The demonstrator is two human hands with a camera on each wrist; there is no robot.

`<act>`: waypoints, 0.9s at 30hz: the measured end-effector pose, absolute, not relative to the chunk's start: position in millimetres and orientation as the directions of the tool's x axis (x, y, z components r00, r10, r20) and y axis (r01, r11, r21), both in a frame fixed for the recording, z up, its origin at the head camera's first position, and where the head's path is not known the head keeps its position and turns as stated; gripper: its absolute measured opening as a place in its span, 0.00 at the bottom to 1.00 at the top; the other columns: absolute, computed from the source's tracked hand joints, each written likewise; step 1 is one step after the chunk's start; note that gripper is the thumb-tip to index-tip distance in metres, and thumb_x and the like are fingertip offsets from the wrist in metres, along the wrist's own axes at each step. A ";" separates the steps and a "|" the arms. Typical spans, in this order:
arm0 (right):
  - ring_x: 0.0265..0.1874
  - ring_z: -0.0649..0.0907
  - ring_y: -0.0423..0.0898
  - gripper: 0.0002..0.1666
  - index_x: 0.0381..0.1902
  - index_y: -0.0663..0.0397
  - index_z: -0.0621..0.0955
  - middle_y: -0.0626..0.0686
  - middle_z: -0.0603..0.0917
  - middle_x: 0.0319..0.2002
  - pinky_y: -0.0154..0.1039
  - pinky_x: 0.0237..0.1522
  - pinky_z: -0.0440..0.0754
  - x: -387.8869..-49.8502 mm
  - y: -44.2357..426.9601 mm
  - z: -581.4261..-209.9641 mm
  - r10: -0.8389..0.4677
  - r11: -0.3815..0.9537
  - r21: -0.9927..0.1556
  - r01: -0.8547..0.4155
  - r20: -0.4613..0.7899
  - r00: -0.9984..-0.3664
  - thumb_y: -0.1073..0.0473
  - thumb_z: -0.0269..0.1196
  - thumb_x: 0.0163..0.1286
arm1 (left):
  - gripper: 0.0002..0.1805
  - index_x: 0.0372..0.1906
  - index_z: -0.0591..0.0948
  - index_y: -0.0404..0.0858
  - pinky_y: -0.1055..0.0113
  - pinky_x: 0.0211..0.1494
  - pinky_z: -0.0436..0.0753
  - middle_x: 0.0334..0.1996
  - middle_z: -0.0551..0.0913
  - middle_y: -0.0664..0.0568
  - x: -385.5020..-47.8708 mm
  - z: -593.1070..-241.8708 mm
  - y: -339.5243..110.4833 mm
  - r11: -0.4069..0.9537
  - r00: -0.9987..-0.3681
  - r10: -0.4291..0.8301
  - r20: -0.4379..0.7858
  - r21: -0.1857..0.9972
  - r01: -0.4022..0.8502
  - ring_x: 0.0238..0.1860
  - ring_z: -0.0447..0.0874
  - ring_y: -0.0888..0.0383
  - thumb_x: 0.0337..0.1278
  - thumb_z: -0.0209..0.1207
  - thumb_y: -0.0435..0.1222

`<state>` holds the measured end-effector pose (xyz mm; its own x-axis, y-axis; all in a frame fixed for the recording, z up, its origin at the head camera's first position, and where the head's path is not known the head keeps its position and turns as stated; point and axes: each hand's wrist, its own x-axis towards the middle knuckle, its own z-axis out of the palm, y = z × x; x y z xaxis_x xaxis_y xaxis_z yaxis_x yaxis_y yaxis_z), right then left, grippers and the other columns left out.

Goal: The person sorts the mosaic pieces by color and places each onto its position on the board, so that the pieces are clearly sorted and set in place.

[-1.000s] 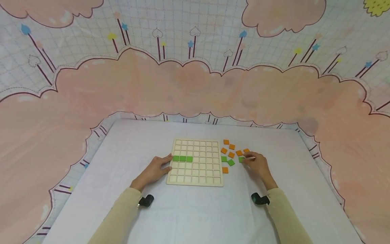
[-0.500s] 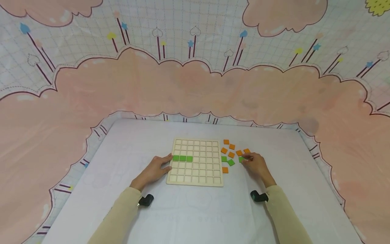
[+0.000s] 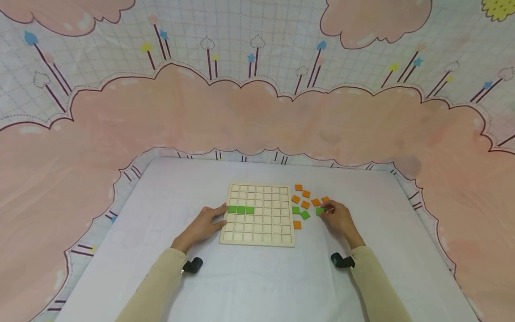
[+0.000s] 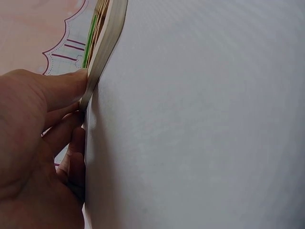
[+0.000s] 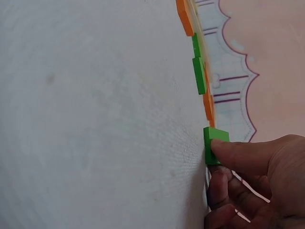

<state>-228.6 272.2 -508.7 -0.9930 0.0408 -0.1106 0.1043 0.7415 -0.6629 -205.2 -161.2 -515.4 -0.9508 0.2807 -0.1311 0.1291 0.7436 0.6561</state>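
The left hand (image 3: 202, 226) touches the left edge of a pale wooden grid board (image 3: 257, 242), its thumb and index finger apart along that edge. Its thumb lies against the board's side (image 4: 110, 40) in the left wrist view. Three green tiles (image 3: 241, 209) lie side by side in one row, starting at the board's left edge. Right of the board, the right hand (image 3: 339, 220) pinches a green tile (image 3: 319, 210) at the table surface. In the right wrist view its thumb presses on the face of this green tile (image 5: 219, 133); the fingers behind are partly hidden.
Two loose green tiles (image 3: 305, 215) lie between the board and the right hand. Several orange tiles (image 3: 306, 193) are scattered by the board's right side, one (image 3: 297, 225) nearer the front. A white cloth (image 3: 257, 281) covers the table; a patterned cloth (image 3: 257, 116) stands behind.
The green tile at the right hand's fingertips has shifted slightly right and shows more fully. The left hand and the board have stayed in place.
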 end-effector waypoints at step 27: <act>0.40 0.84 0.54 0.12 0.48 0.62 0.81 0.63 0.85 0.45 0.34 0.34 0.79 -223.5 265.3 -499.4 0.036 0.677 -0.736 0.008 0.022 -0.999 0.65 0.63 0.67 | 0.31 0.72 0.67 0.40 0.43 0.72 0.66 0.75 0.62 0.52 -203.6 -509.2 -159.1 0.744 -0.950 0.282 -0.130 0.655 0.131 0.66 0.67 0.44 0.66 0.59 0.38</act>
